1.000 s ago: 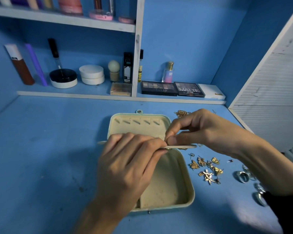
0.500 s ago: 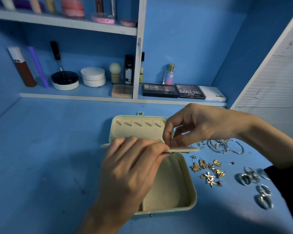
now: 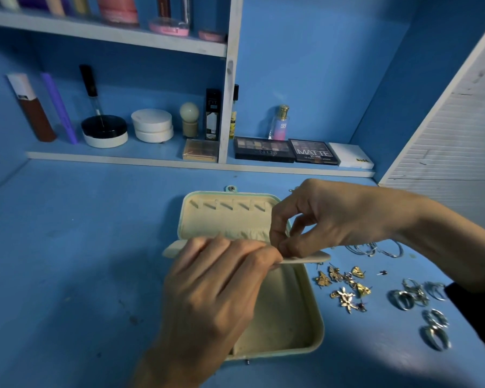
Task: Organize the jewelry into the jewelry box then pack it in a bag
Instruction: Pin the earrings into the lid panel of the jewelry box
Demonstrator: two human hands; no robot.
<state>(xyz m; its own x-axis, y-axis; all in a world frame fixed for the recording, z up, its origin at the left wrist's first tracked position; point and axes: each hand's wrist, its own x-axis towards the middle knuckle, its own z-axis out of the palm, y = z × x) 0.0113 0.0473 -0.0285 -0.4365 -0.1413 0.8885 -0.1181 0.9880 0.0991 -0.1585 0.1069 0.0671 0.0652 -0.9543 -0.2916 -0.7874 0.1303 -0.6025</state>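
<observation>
**Hands.** The left hand (image 3: 216, 289) reaches in from the near edge, knuckles up. Its fingers are curled over the flap (image 3: 311, 257) of the box (image 3: 287, 317) and grip it along its middle. The right hand (image 3: 333, 219) comes in from the right with the wrist raised and the palm turned down. Its thumb and forefinger are pinched together at the flap's upper edge, right beside the left fingertips, and the other fingers are loosely bent above. Whether a small piece sits between those two fingertips cannot be made out. A dark sleeve (image 3: 476, 309) shows at the right edge.

**Task items.** The box lies open in the middle of the desk (image 3: 67, 261), lid on the far side, tray on the near side. The flap stands across the hinge line, held level. The visible part of the tray shows only its lining.
- Gold earrings (image 3: 345, 296) lie in a loose cluster just right of the tray.
- Silver rings (image 3: 416, 296) lie farther right, some trailing toward the near edge.
- Silver hoops (image 3: 387, 250) lie beyond the earrings, partly under the right wrist.

**Surface and room.** The desk and back wall are blue. A low shelf (image 3: 151, 161) along the far side carries white jars (image 3: 151, 126), bottles and two dark palettes (image 3: 263, 149). An upper shelf (image 3: 109, 32) holds pink containers. A white slatted panel (image 3: 445, 135) closes the right side.
</observation>
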